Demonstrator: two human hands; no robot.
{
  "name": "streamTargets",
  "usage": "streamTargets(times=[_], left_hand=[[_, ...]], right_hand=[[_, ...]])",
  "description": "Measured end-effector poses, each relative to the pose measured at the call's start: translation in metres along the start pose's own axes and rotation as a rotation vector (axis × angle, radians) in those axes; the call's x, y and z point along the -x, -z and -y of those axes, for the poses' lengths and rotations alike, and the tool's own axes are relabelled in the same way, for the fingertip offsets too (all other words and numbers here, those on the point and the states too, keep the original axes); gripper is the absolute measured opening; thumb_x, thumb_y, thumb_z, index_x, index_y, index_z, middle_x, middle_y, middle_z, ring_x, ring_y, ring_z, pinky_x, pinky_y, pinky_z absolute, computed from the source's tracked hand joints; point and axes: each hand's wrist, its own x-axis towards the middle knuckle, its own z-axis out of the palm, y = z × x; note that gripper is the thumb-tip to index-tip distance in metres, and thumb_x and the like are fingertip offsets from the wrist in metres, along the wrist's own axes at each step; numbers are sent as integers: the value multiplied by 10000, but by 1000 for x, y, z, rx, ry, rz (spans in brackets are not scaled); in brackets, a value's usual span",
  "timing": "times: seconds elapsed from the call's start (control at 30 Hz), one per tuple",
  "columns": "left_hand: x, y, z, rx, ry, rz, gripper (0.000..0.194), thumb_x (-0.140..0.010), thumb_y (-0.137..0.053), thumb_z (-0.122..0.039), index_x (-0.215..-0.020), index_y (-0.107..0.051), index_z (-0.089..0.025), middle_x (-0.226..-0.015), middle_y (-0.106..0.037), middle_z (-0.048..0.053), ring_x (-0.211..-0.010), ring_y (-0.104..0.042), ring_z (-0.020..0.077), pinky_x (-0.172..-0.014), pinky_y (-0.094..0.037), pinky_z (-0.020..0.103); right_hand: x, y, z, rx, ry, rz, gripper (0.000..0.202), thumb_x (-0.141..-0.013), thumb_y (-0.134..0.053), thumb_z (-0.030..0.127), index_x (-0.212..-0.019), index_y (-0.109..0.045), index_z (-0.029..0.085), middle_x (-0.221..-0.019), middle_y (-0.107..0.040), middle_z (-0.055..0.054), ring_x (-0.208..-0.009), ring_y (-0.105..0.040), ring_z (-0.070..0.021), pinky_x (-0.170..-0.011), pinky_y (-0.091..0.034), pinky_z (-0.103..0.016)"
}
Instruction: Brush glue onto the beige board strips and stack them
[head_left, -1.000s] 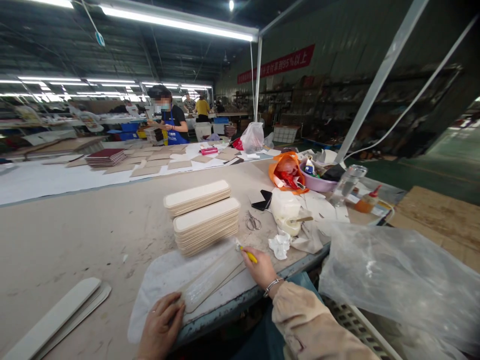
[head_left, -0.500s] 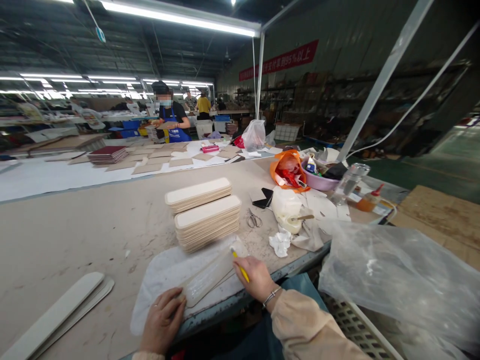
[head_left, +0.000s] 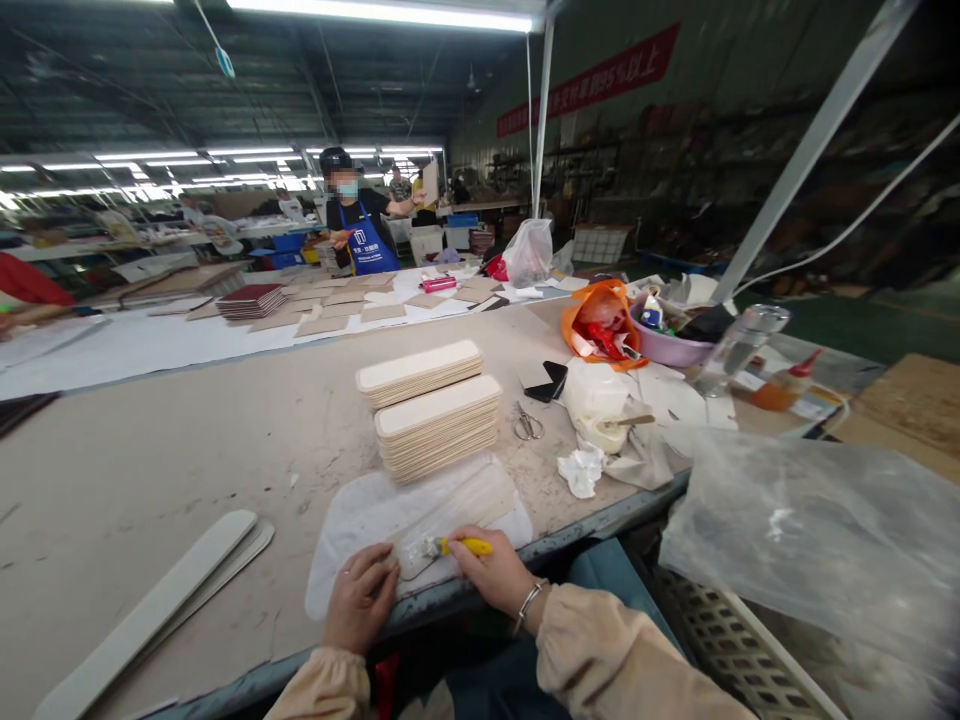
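My right hand (head_left: 495, 578) grips a brush with a yellow handle (head_left: 474, 546). Its whitish tip touches the near end of a pale, round-ended strip (head_left: 465, 508), where the surface looks wet and shiny. With fingers together, my left hand (head_left: 363, 592) presses on that strip's near left edge. Under the strip lies a white sheet (head_left: 341, 525) at the table edge. Just beyond are two stacks of cream round-ended strips, a nearer stack (head_left: 439, 440) and a farther stack (head_left: 420, 372). Loose strips (head_left: 180, 590) rest left of my left hand.
On the right are scissors (head_left: 528, 424), crumpled paper (head_left: 581, 470), a white tub with a stick (head_left: 604, 432), an orange bag (head_left: 600, 325), a purple basin (head_left: 667, 345) and bottles. A plastic bag (head_left: 810, 530) covers a crate. A co-worker (head_left: 364, 225) stands across the table.
My right hand has drawn the brush from the strip's far part toward its near end, beside my left hand. The view has shifted left, and the co-worker has raised a board.
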Motion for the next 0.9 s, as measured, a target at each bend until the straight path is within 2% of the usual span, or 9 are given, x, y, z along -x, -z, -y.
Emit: streamTargets(times=[0.17,0.3,0.43,0.5,0.57,0.63,0.73,0.8,0.9], left_hand=[[-2,1,-3,6,-3,0,116,-807,-566,-254,-758,-664,-214,-944,-662,69,-875,-616,192,-784,-514,350],[-4,1,-3,40,25,20,120,-808,-562,-253,-757,-664,-216,-945,-658,68,-884,-609,190,-793,-511,351],[-5,5,-7,86,111,53,148,-820,-534,-258,-763,-666,-223,-946,-656,80,-906,-604,207,-812,-504,394],[-4,7,-13,125,161,66,180,-831,-505,-253,-757,-667,-222,-935,-658,93,-908,-604,214,-816,-503,418],[-3,5,-19,76,193,57,175,-819,-517,-251,-732,-666,-222,-917,-668,94,-899,-611,204,-813,-514,403],[-2,1,-21,10,230,52,122,-783,-564,-245,-723,-668,-220,-912,-678,91,-902,-618,193,-810,-526,369],[-1,3,-14,-67,300,54,74,-739,-624,-244,-780,-679,-216,-958,-681,85,-897,-632,161,-792,-542,292],[2,19,-3,-112,351,56,133,-737,-632,-256,-854,-681,-216,-1007,-676,80,-928,-631,155,-814,-537,272],[9,66,29,-205,457,52,204,-795,-561,-279,-949,-668,-199,-1073,-658,101,-1033,-595,183,-922,-486,330]], right_hand=[[-20,59,-15,172,-127,-277,256,-846,-473,364,-803,-651,185,-477,-543,32,-484,-552,-131,-522,-422,-209],[-20,77,-21,358,15,-403,301,-885,-426,379,-919,-647,177,-614,-627,-19,-565,-604,-157,-576,-452,-233],[-5,50,-19,520,317,-207,274,-897,-425,325,-916,-657,181,-775,-679,-75,-724,-644,-192,-692,-485,-266],[3,36,-17,438,410,-72,257,-898,-432,324,-916,-659,205,-818,-685,-64,-751,-647,-189,-722,-500,-272],[6,31,-16,286,401,-21,246,-894,-448,352,-903,-656,223,-835,-684,-47,-728,-646,-178,-695,-519,-263],[2,38,-19,136,320,-135,269,-857,-495,431,-888,-648,212,-760,-669,-42,-588,-618,-167,-551,-519,-249],[-9,60,-25,78,172,-347,368,-802,-509,541,-900,-628,207,-673,-619,-31,-554,-579,-180,-523,-506,-278],[-12,77,-26,75,78,-467,407,-787,-498,578,-907,-612,206,-701,-614,-37,-557,-562,-185,-532,-494,-304],[-7,99,-25,21,26,-622,401,-787,-508,575,-927,-596,210,-750,-610,-56,-584,-546,-185,-579,-481,-333]])
